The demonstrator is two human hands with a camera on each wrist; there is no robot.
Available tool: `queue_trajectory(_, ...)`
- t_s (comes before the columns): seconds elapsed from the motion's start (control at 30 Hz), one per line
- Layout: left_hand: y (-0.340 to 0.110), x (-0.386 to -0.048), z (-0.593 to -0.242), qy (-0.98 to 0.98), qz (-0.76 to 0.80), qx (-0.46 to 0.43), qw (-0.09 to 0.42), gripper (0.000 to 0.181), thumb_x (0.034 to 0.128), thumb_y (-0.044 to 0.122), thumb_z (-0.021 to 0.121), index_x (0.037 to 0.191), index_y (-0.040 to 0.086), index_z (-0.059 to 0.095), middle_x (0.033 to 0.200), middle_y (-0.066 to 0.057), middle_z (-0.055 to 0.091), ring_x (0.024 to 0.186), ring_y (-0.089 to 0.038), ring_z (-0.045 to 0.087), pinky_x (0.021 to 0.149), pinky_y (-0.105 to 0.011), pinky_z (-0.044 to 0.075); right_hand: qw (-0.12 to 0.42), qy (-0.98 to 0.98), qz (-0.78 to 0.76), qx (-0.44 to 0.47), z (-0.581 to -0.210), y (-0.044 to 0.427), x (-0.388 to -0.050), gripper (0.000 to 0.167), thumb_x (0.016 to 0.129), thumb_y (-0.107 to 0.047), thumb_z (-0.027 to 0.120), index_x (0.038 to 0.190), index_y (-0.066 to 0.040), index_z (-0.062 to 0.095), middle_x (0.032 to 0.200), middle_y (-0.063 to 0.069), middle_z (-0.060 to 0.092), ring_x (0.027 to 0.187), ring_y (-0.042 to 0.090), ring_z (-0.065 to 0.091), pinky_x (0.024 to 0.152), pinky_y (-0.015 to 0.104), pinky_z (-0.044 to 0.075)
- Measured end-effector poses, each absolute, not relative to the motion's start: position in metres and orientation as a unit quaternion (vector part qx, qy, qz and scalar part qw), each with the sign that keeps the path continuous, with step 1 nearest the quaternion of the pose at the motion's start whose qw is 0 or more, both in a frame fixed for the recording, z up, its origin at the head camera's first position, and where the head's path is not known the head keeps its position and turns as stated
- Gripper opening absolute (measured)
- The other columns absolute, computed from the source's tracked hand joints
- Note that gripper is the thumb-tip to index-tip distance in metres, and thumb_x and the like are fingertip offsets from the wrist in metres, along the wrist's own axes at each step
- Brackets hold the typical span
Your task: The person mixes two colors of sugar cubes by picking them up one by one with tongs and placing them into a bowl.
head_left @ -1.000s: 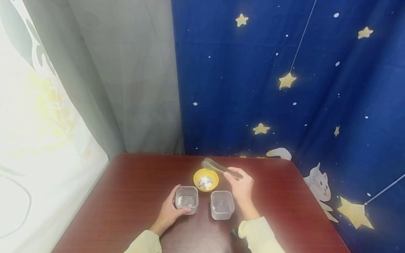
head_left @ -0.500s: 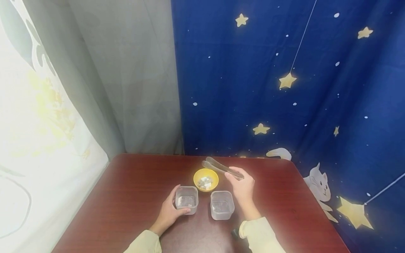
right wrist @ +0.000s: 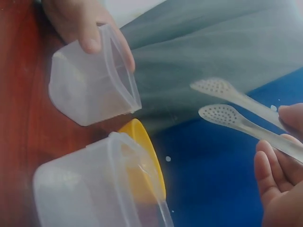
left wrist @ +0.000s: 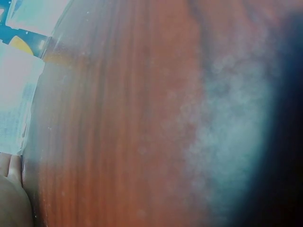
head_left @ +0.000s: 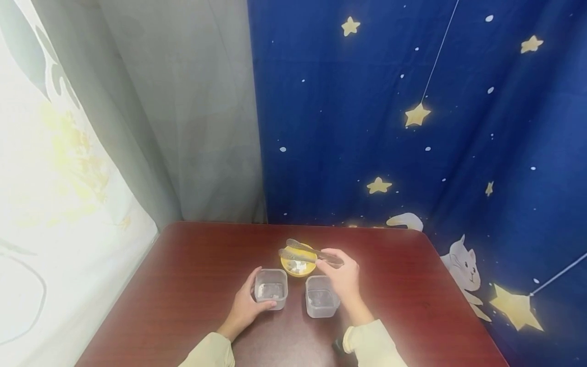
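My left hand (head_left: 245,307) grips a clear square plastic container (head_left: 275,305) with a few small white pieces in its bottom. In the right wrist view, its thumb lies against the wall of that container (right wrist: 78,90). My right hand (head_left: 345,279) holds a pair of serving tongs (head_left: 316,253) above the yellow bowl (head_left: 285,267). Their perforated tips (right wrist: 220,114) stand apart with nothing visible between them. White and greyish pieces (head_left: 298,267) lie in the bowl, partly hidden by the tongs. A second clear container (head_left: 321,310) stands below my right hand, with no contents that I can make out.
All of this stands on a dark red wooden table (head_left: 206,265). A grey curtain (head_left: 206,127) and a blue star-patterned curtain (head_left: 321,127) hang behind its far edge. A bright white curtain (head_left: 55,244) borders the left side.
My right hand has moved left and slightly nearer, bringing the tongs from the bowl's far right side to over the bowl. The tongs' tips have spread wider. My left hand stays in place.
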State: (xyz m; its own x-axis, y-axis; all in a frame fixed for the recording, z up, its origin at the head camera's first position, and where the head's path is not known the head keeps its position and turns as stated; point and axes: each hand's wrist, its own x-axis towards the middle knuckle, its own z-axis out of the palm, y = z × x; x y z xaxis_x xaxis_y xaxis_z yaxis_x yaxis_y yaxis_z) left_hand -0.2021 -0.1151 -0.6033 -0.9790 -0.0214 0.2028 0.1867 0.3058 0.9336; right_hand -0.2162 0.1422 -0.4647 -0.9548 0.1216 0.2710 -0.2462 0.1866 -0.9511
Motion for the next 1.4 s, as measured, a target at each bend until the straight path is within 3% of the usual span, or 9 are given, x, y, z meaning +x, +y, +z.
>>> queue_trajectory(0.17,-0.116,-0.202,-0.602,-0.810,-0.576,-0.052,0.093,0.109,0.0574,0.030,0.094,0.149,0.021,0.036,0.135,-0.007,0.055,0.113,-0.025,0.058,0.093,-0.043,0.048,0.118,-0.767,0.626,0.074,-0.487,0.138,-0.223,0.030,0.073,-0.007,0.084,0.099,-0.005,0.069,0.094,0.010,0.072,0.083,0.021,0.070,0.069,0.027,0.056)
queue_trajectory(0.4,-0.116,-0.201,-0.604,-0.816,-0.567,-0.052,0.100,0.109,0.0572,0.030,0.094,0.149,0.022,0.037,0.134,-0.005,0.056,0.111,-0.021,0.059,0.092,-0.038,0.048,0.049,-0.792,0.594,0.131,-0.494,0.127,-0.219,0.032,0.072,-0.006,0.083,0.100,-0.002,0.068,0.097,0.013,0.071,0.080,0.023,0.071,0.065,0.029,0.057)
queue_trajectory(0.67,-0.117,-0.202,-0.605,-0.822,-0.559,-0.053,0.100,0.110,0.0573,0.031,0.094,0.150,0.018,0.036,0.133,-0.004,0.057,0.114,-0.020,0.057,0.098,-0.044,0.044,0.039,-0.805,0.571,0.155,-0.499,0.117,-0.223,0.033,0.072,-0.008,0.084,0.100,0.000,0.068,0.093,0.009,0.071,0.078,0.019,0.070,0.065,0.027,0.056)
queue_trajectory(0.87,-0.118,-0.202,-0.606,-0.822,-0.556,-0.058,0.108,0.109,0.0579,0.032,0.094,0.150,0.018,0.036,0.132,-0.004,0.057,0.113,-0.021,0.058,0.096,-0.042,0.046,0.037,-0.852,0.497,0.158,-0.495,0.111,-0.226,0.030,0.073,-0.019,0.084,0.099,-0.013,0.071,0.088,-0.003,0.071,0.076,0.011,0.068,0.069,0.031,0.053)
queue_trajectory(1.03,-0.117,-0.203,-0.607,-0.812,-0.571,-0.061,0.106,0.109,0.0581,0.030,0.094,0.150,0.017,0.036,0.133,-0.003,0.056,0.113,-0.020,0.058,0.096,-0.041,0.047,0.030,-0.893,0.423,0.149,-0.489,0.109,-0.224,0.027,0.074,-0.030,0.083,0.098,-0.023,0.072,0.079,-0.014,0.067,0.073,0.008,0.063,0.064,0.040,0.048)
queue_trajectory(1.2,-0.116,-0.203,-0.609,-0.799,-0.586,-0.072,0.112,0.108,0.0596,0.023,0.094,0.150,0.013,0.036,0.135,-0.009,0.055,0.115,-0.026,0.057,0.094,-0.047,0.047,0.026,-0.921,0.361,0.143,-0.489,0.106,-0.221,0.024,0.074,-0.036,0.081,0.096,-0.030,0.073,0.074,-0.020,0.061,0.071,0.006,0.059,0.063,0.041,0.045)
queue_trajectory(1.27,-0.115,-0.203,-0.608,-0.798,-0.587,-0.073,0.112,0.108,0.0595,0.023,0.094,0.150,0.013,0.036,0.134,-0.010,0.056,0.113,-0.027,0.058,0.093,-0.047,0.048,0.031,-0.923,0.355,0.146,-0.490,0.105,-0.219,0.022,0.074,-0.034,0.081,0.095,-0.031,0.073,0.072,-0.021,0.061,0.070,0.005,0.059,0.064,0.040,0.046)
queue_trajectory(1.4,-0.115,-0.201,-0.605,-0.806,-0.579,-0.064,0.108,0.108,0.0582,0.028,0.094,0.149,0.019,0.037,0.132,-0.005,0.057,0.111,-0.022,0.059,0.092,-0.042,0.049,0.042,-0.902,0.393,0.172,-0.494,0.102,-0.219,0.021,0.075,-0.024,0.082,0.094,-0.019,0.074,0.073,-0.014,0.066,0.067,0.005,0.062,0.061,0.032,0.050)
